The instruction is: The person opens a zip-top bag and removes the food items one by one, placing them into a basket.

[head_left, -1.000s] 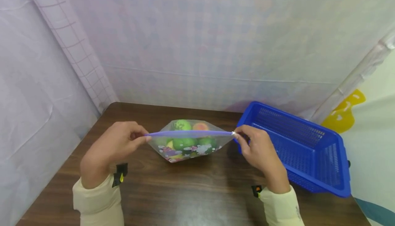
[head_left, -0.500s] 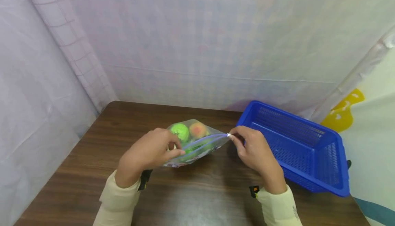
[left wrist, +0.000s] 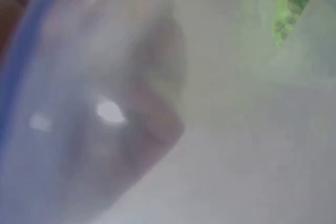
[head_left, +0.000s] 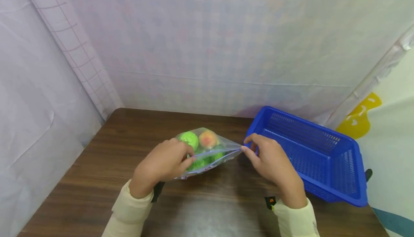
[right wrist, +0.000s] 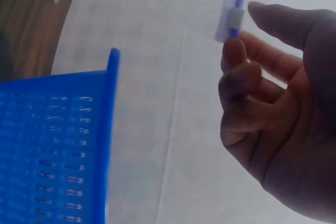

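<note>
A clear zip bag (head_left: 228,143) with a purple zip strip sits over the table, its mouth partly apart. Inside show a bright green round fruit (head_left: 189,139), an orange-red peach-like fruit (head_left: 208,139) and darker green pieces. My left hand (head_left: 163,161) pinches the bag's near left edge; clear film (left wrist: 247,156) fills most of the left wrist view, with the zip strip blurred at its left. My right hand (head_left: 271,159) is at the bag's right end, thumb and forefinger apart. In the right wrist view the white slider (right wrist: 236,19) sits between thumb and forefinger, with a gap to the thumb.
A blue perforated basket (head_left: 347,190) stands on the right of the brown wooden table (head_left: 97,179), just beyond my right hand. Pale sheeting (head_left: 207,50) hangs behind the table. A yellow shape (head_left: 357,125) shows on the right-hand wall.
My left hand has moved right and nearer along the bag's mouth, which has gone from taut to slanted and parted. My right thumb and forefinger have come apart at the slider.
</note>
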Tool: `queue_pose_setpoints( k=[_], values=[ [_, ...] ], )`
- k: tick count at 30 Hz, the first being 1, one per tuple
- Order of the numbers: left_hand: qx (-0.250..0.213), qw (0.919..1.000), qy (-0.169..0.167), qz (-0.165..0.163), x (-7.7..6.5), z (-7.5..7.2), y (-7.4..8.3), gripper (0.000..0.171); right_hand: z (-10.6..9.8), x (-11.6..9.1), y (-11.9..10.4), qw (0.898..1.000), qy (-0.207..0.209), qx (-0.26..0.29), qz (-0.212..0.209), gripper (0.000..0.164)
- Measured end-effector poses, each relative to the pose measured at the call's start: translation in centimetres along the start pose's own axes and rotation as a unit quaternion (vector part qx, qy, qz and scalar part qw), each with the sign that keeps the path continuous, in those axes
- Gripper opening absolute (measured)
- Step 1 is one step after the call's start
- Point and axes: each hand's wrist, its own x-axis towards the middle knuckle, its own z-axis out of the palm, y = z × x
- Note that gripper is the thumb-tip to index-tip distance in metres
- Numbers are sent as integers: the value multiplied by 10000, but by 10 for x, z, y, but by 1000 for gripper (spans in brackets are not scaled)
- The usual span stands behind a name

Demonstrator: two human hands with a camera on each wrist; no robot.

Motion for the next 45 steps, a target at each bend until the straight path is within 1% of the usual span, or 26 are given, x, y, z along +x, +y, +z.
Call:
queue_pose_setpoints(
  k=[4,7,10,14,16,18,21,23,26,28,31,35,38,41,43,45],
  values=[
    [173,9984,506,179,5,-3,0,19,-4,-2,-10,9996,283,11,94,16],
    [235,9965,760,238,7,-4,0,15,-4,-3,-22,9987,508,73,-72,16],
    [263,9957,863,191,7,-6,1,13,1,-4,-36,9960,742,170,-478,16],
    [252,9930,1141,198,6,-9,3,10,13,-5,-55,9865,987,447,-1226,12],
    [235,9907,1317,239,6,-11,5,9,21,-4,-64,9809,976,542,-1592,11],
    [211,9885,1472,276,5,-13,7,9,31,-4,-73,9762,907,524,-1900,12],
    [193,9867,1595,255,5,-15,9,10,47,-2,-83,9725,745,226,-2196,18],
    [194,9860,1639,234,4,-16,11,11,59,-1,-87,9718,610,-27,-2279,24],
    [238,9856,1664,186,4,-16,12,11,74,-1,-88,9737,338,-384,-2219,34],
    [274,9857,1650,180,4,-16,13,11,80,-1,-88,9765,120,-524,-2086,39],
    [299,9865,1597,215,4,-14,14,11,84,-3,-88,9815,-245,-724,-1753,45],
    [320,9871,1540,292,5,-12,15,12,86,-5,-88,9839,-585,-1010,-1350,57],
    [309,9879,1492,295,5,-11,17,10,90,-6,-87,9833,-677,-1190,-1197,67],
    [255,9889,1431,298,5,-9,19,10,95,-6,-86,9821,-714,-1297,-1161,76],
    [230,9892,1408,330,6,-8,20,9,98,-6,-85,9814,-733,-1340,-1166,78],
    [216,9892,1404,364,7,-7,21,9,101,-6,-85,9811,-772,-1329,-1177,76]
  ],
)
